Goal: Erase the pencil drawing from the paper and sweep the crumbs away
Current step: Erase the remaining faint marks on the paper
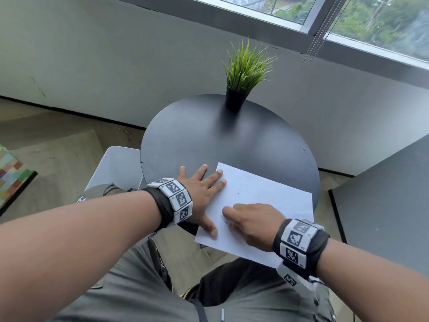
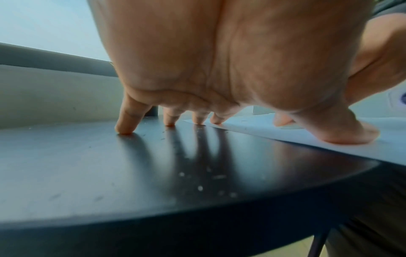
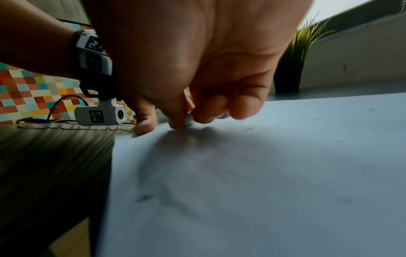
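Bench (image 1: 199,135): round, dark; carries all items below.
Paper (image 1: 267,194): white sheet on near side of bench, near corner overhanging bench rim; long axis runs from left hand toward far right.
Left hand (image 1: 204,189): at paper's left edge, fingers straight and spread, flat; two fingertips and thumb on paper, rest on bench. Grips nothing.
Right hand (image 1: 253,221): on paper's near-left part, nearer remaining marks; curled fingers pinch small pale eraser (image 3: 189,120) against sheet.
Pencil marks (image 1: 238,193): faint, just beyond right hand.
Crumbs (image 2: 199,187): on bench, left of paper.

left hand (image 1: 201,194) flat, fingers spread, right hand (image 1: 251,225) curled, pinching
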Action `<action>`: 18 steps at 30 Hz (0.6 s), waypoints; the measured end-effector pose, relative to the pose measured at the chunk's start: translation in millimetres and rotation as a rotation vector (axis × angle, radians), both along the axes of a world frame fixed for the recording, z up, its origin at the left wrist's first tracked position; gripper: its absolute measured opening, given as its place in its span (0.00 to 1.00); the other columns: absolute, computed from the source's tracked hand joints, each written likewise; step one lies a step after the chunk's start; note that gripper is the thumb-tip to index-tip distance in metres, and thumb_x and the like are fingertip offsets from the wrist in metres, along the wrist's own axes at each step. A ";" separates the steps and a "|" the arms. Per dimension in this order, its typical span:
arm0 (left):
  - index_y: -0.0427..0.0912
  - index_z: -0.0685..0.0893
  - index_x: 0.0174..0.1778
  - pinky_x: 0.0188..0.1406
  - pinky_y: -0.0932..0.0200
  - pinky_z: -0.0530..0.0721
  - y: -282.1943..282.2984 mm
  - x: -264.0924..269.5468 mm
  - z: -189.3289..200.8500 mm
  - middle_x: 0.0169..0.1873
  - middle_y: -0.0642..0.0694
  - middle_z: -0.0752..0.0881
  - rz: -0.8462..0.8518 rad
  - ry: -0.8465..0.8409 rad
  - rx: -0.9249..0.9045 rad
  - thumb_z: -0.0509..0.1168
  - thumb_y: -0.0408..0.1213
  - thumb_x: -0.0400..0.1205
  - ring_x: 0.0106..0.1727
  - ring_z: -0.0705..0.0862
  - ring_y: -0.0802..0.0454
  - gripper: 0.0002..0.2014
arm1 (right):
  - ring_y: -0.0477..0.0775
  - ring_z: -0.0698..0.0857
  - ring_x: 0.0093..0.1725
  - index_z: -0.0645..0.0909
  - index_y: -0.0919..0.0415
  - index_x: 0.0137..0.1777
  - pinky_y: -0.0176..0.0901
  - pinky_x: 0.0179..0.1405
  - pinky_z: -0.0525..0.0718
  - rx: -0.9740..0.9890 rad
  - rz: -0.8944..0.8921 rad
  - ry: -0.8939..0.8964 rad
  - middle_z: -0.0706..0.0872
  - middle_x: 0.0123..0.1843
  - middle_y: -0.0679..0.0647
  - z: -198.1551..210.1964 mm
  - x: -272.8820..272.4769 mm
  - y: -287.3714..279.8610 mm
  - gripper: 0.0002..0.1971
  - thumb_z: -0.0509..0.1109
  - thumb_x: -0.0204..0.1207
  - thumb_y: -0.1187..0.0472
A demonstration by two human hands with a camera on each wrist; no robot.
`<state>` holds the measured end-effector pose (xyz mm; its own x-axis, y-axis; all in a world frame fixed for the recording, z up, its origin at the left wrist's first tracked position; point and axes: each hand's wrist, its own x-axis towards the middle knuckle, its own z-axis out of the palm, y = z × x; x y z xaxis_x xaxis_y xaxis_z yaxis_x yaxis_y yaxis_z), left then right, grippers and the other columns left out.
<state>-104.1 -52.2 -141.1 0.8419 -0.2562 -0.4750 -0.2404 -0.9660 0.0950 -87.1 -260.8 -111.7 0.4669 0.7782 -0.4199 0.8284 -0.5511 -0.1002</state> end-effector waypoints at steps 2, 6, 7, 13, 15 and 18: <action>0.52 0.34 0.88 0.76 0.15 0.47 0.9 1.0 0.9 0.87 0.55 0.31 -0.010 -0.006 0.004 0.61 0.86 0.58 0.87 0.32 0.40 0.71 | 0.60 0.82 0.49 0.66 0.48 0.57 0.52 0.43 0.81 0.001 -0.104 -0.041 0.81 0.52 0.49 1.9 18.6 -7.6 0.05 0.54 0.85 0.50; 0.52 0.34 0.88 0.75 0.14 0.46 0.5 1.9 2.2 0.87 0.54 0.31 -0.006 -0.010 0.005 0.61 0.86 0.59 0.87 0.32 0.41 0.71 | 0.64 0.82 0.46 0.60 0.50 0.47 0.55 0.44 0.83 0.058 -0.288 -0.132 0.81 0.47 0.52 3.3 35.6 -11.2 0.07 0.52 0.84 0.51; 0.52 0.34 0.88 0.74 0.13 0.46 0.3 1.8 2.1 0.87 0.55 0.31 -0.004 -0.002 0.004 0.61 0.86 0.59 0.87 0.31 0.41 0.71 | 0.63 0.82 0.47 0.59 0.49 0.47 0.55 0.44 0.82 0.063 -0.224 -0.081 0.80 0.47 0.52 1.9 22.8 -4.5 0.05 0.52 0.84 0.52; 0.52 0.33 0.87 0.72 0.11 0.51 0.1 2.4 -2.4 0.87 0.55 0.30 -0.003 -0.006 0.008 0.59 0.88 0.57 0.87 0.32 0.41 0.72 | 0.61 0.81 0.45 0.62 0.50 0.49 0.52 0.40 0.80 0.064 -0.197 -0.081 0.81 0.46 0.50 -0.5 19.9 -3.9 0.08 0.53 0.86 0.49; 0.52 0.33 0.87 0.71 0.11 0.51 -0.4 2.3 -3.0 0.87 0.54 0.30 -0.002 -0.009 0.012 0.59 0.88 0.57 0.87 0.32 0.40 0.72 | 0.63 0.82 0.44 0.61 0.52 0.48 0.51 0.39 0.80 0.069 -0.319 -0.149 0.83 0.46 0.53 0.0 31.7 -7.7 0.10 0.52 0.86 0.48; 0.52 0.33 0.87 0.71 0.11 0.51 -0.4 2.5 -4.2 0.86 0.54 0.30 -0.002 -0.007 0.010 0.59 0.88 0.57 0.87 0.31 0.41 0.72 | 0.64 0.83 0.47 0.62 0.52 0.50 0.52 0.38 0.76 0.072 -0.187 -0.049 0.82 0.49 0.55 1.1 2.2 10.6 0.05 0.54 0.85 0.54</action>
<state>-101.7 -52.6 -145.3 0.8446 -0.2534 -0.4716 -0.2430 -0.9664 0.0841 -85.0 -250.2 -110.6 0.6248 0.7032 -0.3394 0.7170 -0.6888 -0.1071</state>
